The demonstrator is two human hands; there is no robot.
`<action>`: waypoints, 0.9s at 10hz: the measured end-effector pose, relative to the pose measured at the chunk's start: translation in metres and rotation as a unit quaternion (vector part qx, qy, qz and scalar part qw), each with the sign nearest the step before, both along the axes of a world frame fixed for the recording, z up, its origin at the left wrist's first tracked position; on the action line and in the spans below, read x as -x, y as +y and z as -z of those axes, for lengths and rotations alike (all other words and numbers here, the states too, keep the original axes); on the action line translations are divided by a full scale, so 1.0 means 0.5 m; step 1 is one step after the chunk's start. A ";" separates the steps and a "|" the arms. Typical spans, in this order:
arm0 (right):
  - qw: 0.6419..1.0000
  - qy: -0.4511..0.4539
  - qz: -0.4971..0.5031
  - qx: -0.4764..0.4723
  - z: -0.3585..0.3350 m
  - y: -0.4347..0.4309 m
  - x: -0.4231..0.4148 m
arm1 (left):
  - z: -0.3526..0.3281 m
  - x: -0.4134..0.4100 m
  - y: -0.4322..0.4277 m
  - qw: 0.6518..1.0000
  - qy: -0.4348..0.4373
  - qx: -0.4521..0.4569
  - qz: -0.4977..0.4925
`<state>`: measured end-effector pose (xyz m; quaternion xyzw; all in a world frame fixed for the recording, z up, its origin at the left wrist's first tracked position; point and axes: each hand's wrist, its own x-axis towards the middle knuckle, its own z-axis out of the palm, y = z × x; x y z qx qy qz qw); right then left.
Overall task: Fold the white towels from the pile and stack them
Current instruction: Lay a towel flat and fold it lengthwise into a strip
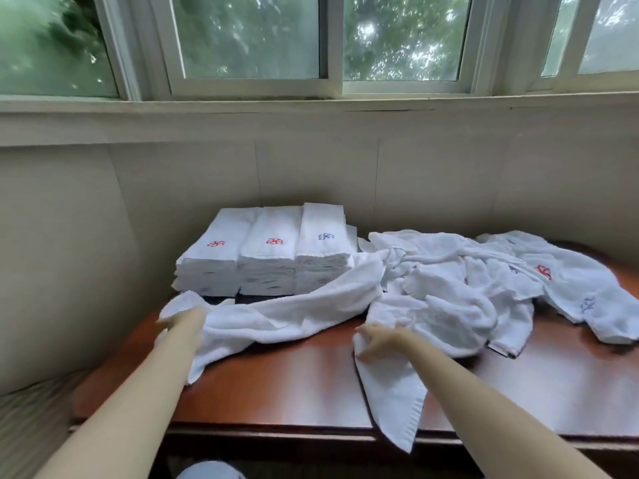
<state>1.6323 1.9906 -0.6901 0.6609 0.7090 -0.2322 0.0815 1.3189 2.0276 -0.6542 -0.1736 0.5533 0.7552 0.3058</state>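
left hand point(181, 321) grips one end of a towel point(294, 312), fingers curled into the cloth, though blurred. the towel runs like a loose rope along the front of the stacks point(262, 257) and up into the pile point(484, 281). right hand point(375, 340) pinches a flap point(390, 402) at the pile's near edge, thumb and fingers closed on it. the flap hangs over the front rim of the table point(311, 392); whether it belongs to the same towel i cannot tell.

the cloth looks like light, soft terry, limp and with no shape of its own. it should sag wherever it is not held, and cling to its neighbours rather than slip. the best hold is probably two corners of one short hem, lifted until the towel hangs flat. since it is tangled in the pile, a hard pull could drag others toward the rim.

the three stacks stand side by side, touching, near the wall point(449, 174), each with a red or blue emblem on top. above the wall is a window point(249, 36) with green leaves beyond.
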 end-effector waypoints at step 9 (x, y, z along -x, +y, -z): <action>0.798 -0.158 0.174 -0.555 -0.199 0.109 -0.356 | 0.104 -0.529 0.090 0.335 0.819 0.082 0.458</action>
